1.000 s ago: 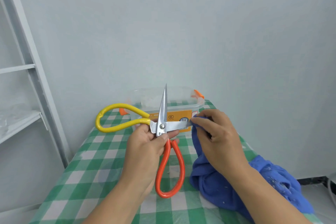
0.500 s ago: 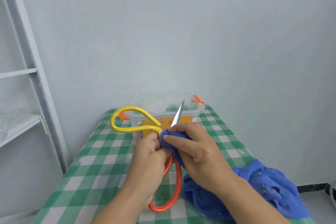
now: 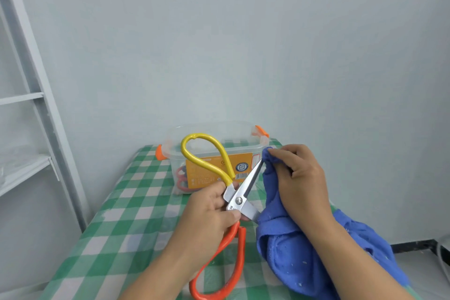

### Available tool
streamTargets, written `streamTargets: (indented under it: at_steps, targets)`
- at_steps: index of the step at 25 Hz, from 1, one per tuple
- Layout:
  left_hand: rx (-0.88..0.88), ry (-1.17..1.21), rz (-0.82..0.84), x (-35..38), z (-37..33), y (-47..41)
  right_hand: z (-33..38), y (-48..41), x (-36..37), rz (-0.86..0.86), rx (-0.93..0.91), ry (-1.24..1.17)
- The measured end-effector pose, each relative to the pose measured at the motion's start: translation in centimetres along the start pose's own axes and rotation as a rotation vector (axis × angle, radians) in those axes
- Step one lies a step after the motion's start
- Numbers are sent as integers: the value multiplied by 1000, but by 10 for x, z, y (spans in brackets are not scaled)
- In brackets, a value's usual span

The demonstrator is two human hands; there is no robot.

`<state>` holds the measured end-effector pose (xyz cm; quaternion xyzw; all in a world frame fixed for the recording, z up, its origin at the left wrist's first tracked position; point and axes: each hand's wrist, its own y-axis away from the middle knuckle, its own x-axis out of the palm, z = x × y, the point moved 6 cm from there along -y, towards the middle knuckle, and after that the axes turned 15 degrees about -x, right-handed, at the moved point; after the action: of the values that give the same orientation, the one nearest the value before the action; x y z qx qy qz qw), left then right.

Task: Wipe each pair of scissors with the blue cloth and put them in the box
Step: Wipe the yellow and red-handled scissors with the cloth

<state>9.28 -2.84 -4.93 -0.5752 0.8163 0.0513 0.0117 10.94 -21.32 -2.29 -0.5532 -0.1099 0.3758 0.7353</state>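
Note:
My left hand grips a large pair of scissors at the pivot, with one yellow loop handle pointing up and one orange loop handle hanging down. The blades are spread apart. My right hand pinches the blue cloth around the tip of the upper blade; the lower blade disappears under the cloth. Behind the scissors stands a clear plastic box with orange clips and an orange label. Red scissor handles show through its wall.
A table with a green and white checked cover carries everything and runs to the wall. A white metal shelf frame stands at the left. The cloth drapes over the table's right edge.
My right hand slid the cloth from the pivot out along the upper blade to its tip. The scissors turned, the yellow handle now pointing more upright.

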Motion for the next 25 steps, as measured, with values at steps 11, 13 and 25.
streamTargets:
  at_steps: [11,13,25]
  targets:
    - [38,63,-51,-7,7,-14,55,11,10,113,-311,-206]
    - [81,57,-55,-6,5,-14,69,17,27,231,-477,-90]
    - [65,52,-54,-8,5,-13,69,22,33,327,-525,-32]
